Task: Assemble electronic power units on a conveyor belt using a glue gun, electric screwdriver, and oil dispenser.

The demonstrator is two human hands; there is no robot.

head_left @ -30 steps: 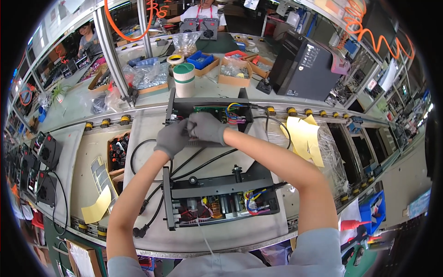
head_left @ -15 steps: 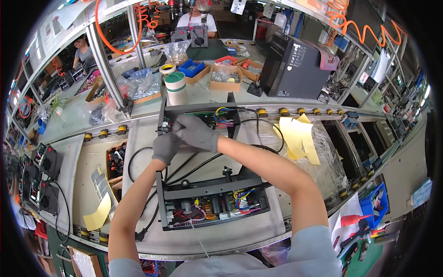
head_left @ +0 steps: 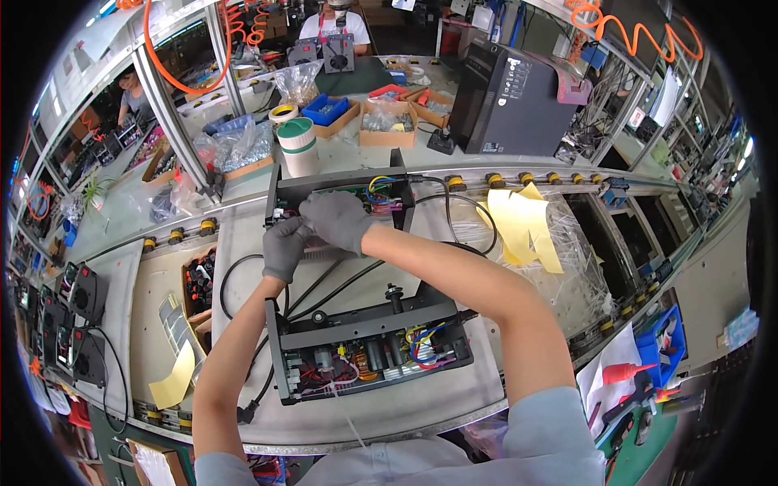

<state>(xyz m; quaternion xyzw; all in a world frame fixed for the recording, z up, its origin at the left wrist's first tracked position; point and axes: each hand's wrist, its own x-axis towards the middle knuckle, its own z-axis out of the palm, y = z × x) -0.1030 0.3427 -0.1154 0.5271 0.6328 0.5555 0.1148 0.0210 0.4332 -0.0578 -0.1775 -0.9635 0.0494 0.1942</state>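
Note:
Both my hands wear grey gloves and meet over the farther open black metal housing (head_left: 400, 166), where coloured wires show at its right end. My left hand (head_left: 284, 249) is closed at its near left side, fingertips pinched. Curled beside it, my right hand (head_left: 339, 223) covers the middle of the housing. Whatever the fingers hold is hidden between the gloves. Nearer to me lies a second open black housing (head_left: 377, 326), packed with capacitors, coils and coloured wires (head_left: 423, 347). A thin white strip, like a cable tie (head_left: 350, 417), hangs from its front edge.
Black power cables (head_left: 344, 287) loop between the housings. Yellow paper sheets (head_left: 523, 227) and clear film lie to the right. Several finished-looking units (head_left: 81, 352) stand left. Beyond are a white-green tub (head_left: 300, 148), parts boxes (head_left: 387, 134) and a black computer case (head_left: 506, 101). Another person (head_left: 334, 28) sits opposite.
The whole view has shifted slightly, moving most things a little up and left. My hands stay together at the farther housing, with the left fingertips drawn a little apart from the right glove.

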